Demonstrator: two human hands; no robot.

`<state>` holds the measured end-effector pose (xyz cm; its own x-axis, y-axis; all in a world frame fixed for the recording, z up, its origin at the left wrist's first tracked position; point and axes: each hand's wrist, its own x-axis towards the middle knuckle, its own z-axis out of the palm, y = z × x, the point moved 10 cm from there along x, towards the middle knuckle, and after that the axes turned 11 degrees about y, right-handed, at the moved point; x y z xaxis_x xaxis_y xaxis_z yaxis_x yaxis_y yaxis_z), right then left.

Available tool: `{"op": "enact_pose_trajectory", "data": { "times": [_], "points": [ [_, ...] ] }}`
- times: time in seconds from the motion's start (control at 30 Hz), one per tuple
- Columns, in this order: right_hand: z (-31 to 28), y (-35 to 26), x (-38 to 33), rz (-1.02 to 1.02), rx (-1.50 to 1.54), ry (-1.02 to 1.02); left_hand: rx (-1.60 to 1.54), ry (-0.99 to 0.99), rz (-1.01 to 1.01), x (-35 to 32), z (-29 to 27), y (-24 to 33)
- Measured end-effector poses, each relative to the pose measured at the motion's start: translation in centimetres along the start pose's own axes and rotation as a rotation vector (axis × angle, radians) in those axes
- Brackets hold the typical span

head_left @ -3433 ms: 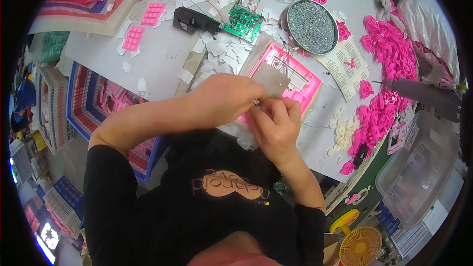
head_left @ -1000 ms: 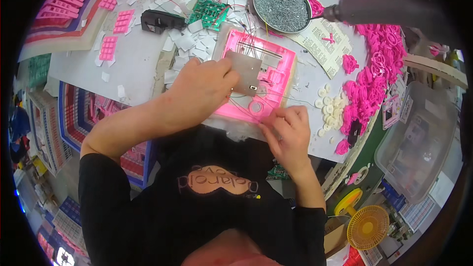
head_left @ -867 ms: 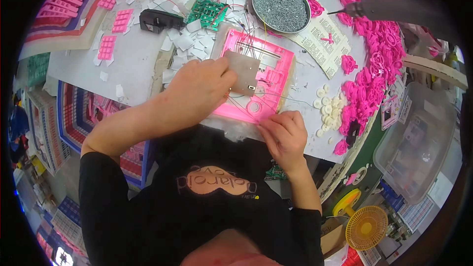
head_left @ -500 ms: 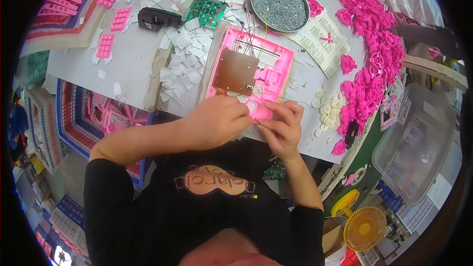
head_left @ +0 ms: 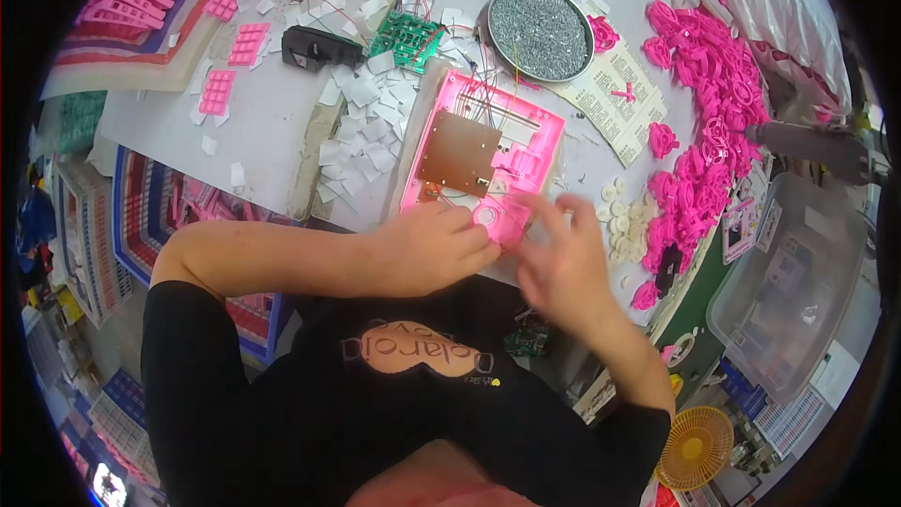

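Observation:
A pink plastic housing (head_left: pixel 547 141) lies open on the table, with a brown circuit board (head_left: pixel 458 152) and thin wires inside it. At its near edge my left hand (head_left: pixel 434 246) is closed, the curled fingers gripping the rim and covering that corner. Close to a round ring moulding (head_left: pixel 487 216) in the housing is my right hand (head_left: pixel 568 268). It is blurred by motion, its fingers look spread, and I see nothing held in them. Just right of it lie small white plastic discs (head_left: pixel 619 225).
Behind the housing stands a round tray of screws (head_left: pixel 540 33). A heap of pink plastic parts (head_left: pixel 704 84) runs along the right edge, near a dark screwdriver-like tool (head_left: pixel 812 150). White paper pieces (head_left: pixel 361 145), green circuit boards (head_left: pixel 406 40) and a black casing (head_left: pixel 322 47) lie left.
My right hand has drawn back to the right from the housing's near edge, its fingers spreading. The left hand stays on the near rim. The whole view has shifted slightly.

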<state>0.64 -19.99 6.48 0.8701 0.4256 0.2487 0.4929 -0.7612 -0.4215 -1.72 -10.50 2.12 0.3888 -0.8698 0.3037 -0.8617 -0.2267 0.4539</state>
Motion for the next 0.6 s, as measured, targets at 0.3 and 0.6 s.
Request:
{"op": "enact_pose_trajectory", "data": {
  "times": [0.3,0.6],
  "points": [
    [4.4,6.4,10.6,0.392,-0.234,0.029,-0.006,0.075,-0.004,-0.2,-0.3,-0.1],
    [4.9,6.6,9.9,0.456,0.051,0.109,-0.323,-0.005,-0.303,0.8,-3.5,-7.4]
  ]
}}
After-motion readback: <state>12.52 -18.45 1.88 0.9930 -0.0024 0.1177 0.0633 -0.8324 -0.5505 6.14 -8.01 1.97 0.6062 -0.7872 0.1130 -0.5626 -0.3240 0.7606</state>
